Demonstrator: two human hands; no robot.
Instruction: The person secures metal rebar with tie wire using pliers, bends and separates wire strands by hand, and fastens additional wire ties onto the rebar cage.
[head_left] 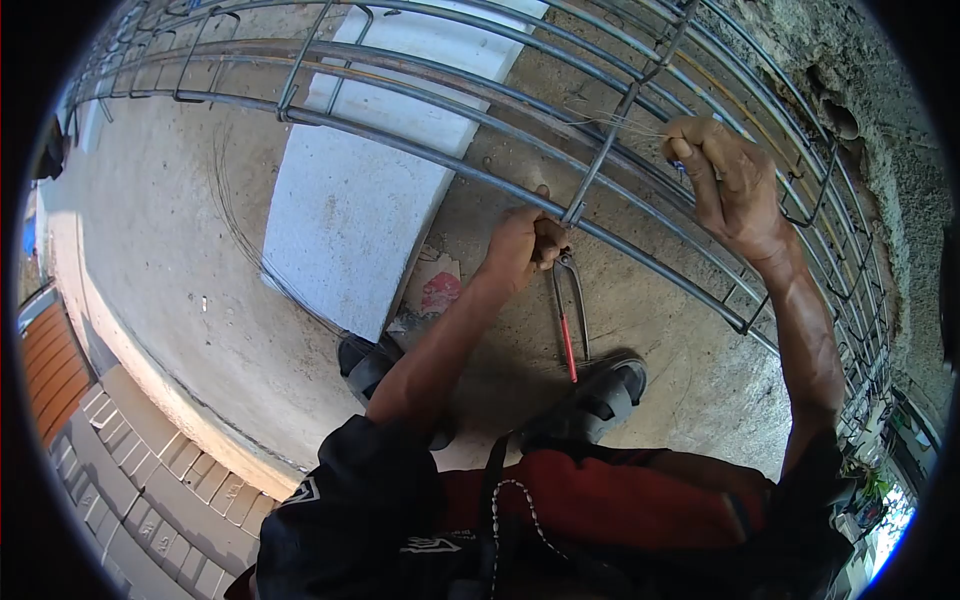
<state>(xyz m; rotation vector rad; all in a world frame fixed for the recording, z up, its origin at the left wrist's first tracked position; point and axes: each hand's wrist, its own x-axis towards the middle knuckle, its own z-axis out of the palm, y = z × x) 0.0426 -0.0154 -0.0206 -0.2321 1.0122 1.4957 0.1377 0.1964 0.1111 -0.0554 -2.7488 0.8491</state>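
A long cage of steel reinforcing bars [430, 165] with bent stirrups [603, 150] crosses in front of me. My left hand [525, 245] is closed around the nearest bar, beside a stirrup corner. Just below its fingers is the head of a pair of pincers [567, 300], one handle red, the other bare metal. I cannot tell whether the fingers touch the pincers or they rest on the floor. Over the cage's right part, my right hand [725, 175] pinches several thin tie wires [625, 122], whose loose ends stretch left across the bars.
A pale blue-white board [345, 210] lies under the cage on the concrete floor [160, 220]. Loose long wires [235, 225] curve beside it. My sandalled feet [600, 395] stand below. A rough wall [915, 180] rises at right; stacked blocks [150, 480] stand lower left.
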